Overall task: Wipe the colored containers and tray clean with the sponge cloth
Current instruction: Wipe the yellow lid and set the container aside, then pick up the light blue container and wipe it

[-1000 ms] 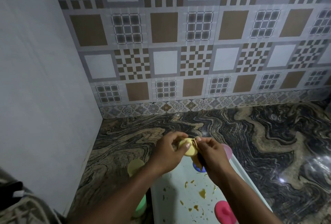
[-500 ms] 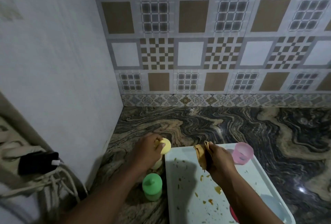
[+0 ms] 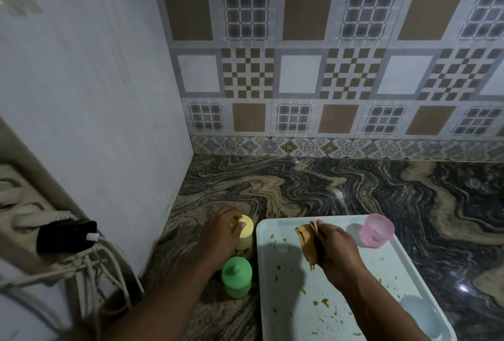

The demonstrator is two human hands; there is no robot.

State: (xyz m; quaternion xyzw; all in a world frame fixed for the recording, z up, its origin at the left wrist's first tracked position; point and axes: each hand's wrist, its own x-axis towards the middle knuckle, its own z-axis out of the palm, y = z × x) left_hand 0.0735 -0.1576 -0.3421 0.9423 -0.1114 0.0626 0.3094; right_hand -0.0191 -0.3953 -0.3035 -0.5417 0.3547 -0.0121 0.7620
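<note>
Cloth (image 3: pixel 308 242): brownish-orange, bunched, in the right hand (image 3: pixel 334 248), fingers (image 3: pixel 320 227) closed around it. It hangs over the upper middle of the tray (image 3: pixel 289 313), lower center-right of the frame; whether it touches the tray floor I can't tell.

Tray: white, rectangular, lying on the surface (image 3: pixel 300 185), slightly skewed so its far edge runs near level and its right edge slants to the lower right. Floor is spotted with yellow-brown smears and crumbs (image 3: pixel 321 302), mostly center and right side.

Pink cup (image 3: pixel 376 230): translucent, upright, in the tray's upper right corner, just beside the right hand, not touching it.

Pale blue cup (image 3: pixel 421 313): in the tray's lower right corner, partly cut by the forearm.

Yellow container (image 3: pixel 245 233): upright on the surface just left of the tray's upper left corner. Left hand (image 3: pixel 221 234) is on it, fingers wrapped over its top and left side.

Green container (image 3: pixel 236 276): lidded with a knob, upright on the surface directly below the yellow one in frame, just left of the tray edge, near the left forearm; contact unclear.

Background: patterned tile wall (image 3: pixel 327 68) on top, plain white panel (image 3: pixel 95 95) at left, black plug (image 3: pixel 65 235) and white cables (image 3: pixel 90 272) at lower left.
</note>
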